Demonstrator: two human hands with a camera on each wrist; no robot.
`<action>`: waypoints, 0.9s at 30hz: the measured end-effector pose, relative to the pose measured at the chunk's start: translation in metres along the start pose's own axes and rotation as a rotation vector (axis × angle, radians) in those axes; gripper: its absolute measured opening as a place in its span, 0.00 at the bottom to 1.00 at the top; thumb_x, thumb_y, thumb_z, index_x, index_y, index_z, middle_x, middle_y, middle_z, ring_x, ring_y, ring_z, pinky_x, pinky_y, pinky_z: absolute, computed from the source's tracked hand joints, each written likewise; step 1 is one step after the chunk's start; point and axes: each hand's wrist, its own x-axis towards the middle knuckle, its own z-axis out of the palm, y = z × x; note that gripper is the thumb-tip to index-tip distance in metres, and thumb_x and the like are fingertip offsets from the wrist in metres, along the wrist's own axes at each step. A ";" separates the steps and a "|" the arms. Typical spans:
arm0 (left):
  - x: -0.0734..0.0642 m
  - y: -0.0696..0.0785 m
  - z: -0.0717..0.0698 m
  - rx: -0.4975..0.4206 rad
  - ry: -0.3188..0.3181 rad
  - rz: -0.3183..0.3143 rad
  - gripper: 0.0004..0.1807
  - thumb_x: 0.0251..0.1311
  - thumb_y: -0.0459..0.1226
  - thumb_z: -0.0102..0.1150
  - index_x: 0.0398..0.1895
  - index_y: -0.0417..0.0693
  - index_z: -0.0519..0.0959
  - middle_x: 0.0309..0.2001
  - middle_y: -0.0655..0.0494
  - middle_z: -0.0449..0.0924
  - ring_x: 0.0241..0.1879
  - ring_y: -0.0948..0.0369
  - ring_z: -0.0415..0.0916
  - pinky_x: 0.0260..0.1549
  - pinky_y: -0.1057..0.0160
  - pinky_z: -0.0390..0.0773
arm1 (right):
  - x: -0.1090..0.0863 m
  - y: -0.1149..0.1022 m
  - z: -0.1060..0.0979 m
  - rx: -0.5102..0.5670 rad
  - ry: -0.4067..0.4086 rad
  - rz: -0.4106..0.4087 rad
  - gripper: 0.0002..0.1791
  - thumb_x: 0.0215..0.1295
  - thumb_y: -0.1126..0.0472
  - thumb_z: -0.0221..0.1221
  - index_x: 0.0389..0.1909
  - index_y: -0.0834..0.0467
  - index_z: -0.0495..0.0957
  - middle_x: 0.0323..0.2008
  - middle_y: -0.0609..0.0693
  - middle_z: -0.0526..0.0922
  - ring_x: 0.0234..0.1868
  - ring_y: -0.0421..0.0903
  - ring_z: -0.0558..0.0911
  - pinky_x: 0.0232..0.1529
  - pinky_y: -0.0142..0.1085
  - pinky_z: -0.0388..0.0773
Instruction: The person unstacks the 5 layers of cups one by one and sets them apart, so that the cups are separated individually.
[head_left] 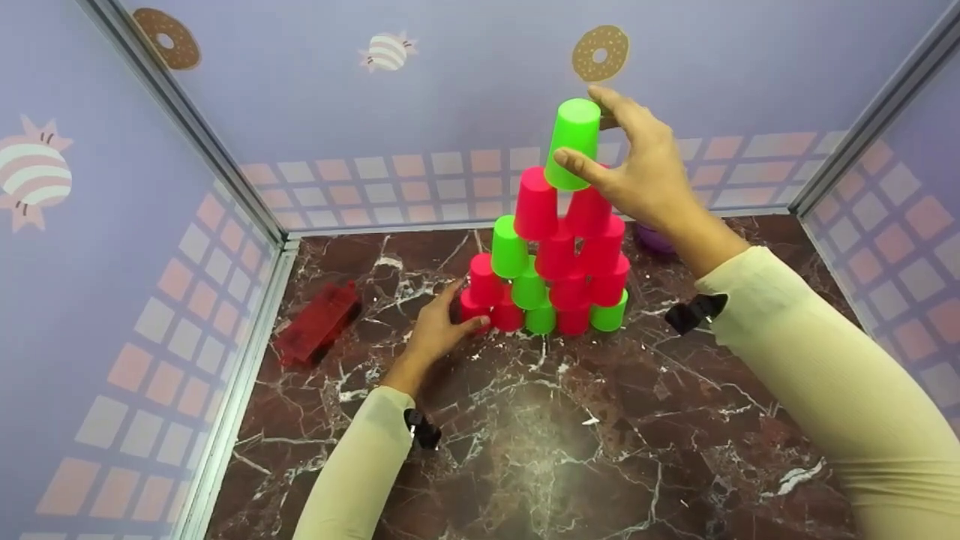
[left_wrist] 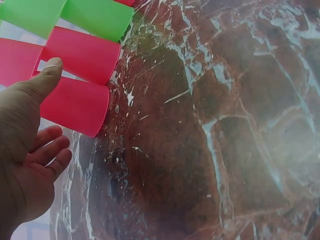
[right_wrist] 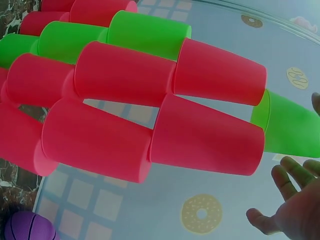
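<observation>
Red and green plastic cups, upside down, form a tiered stack on the dark marbled table [head_left: 540,450]. The top green cup [head_left: 574,142] stands across two red cups, one of them the left red cup [head_left: 536,202]. My right hand [head_left: 649,165] holds this green cup, thumb at its front and fingers on the far side; in the right wrist view the fingers [right_wrist: 295,175] lie along its edge. By the bottom left red cup [head_left: 472,306], my left hand [head_left: 439,326] is spread, its thumb in front. The left wrist view shows the lower fingers [left_wrist: 52,150] loosely bent, holding nothing.
A red translucent plastic object [head_left: 319,324] lies left of the stack. A purple ball [right_wrist: 31,227] with dark lines sits behind it on the right. Lilac patterned wall panels [head_left: 465,97] close off the back and both sides.
</observation>
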 end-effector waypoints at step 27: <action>0.006 -0.001 0.012 0.021 0.046 0.032 0.35 0.67 0.47 0.78 0.73 0.47 0.78 0.62 0.42 0.89 0.62 0.45 0.87 0.66 0.43 0.83 | -0.031 0.071 -0.054 0.054 0.244 0.228 0.34 0.71 0.46 0.75 0.74 0.49 0.79 0.58 0.48 0.89 0.55 0.33 0.81 0.70 0.47 0.78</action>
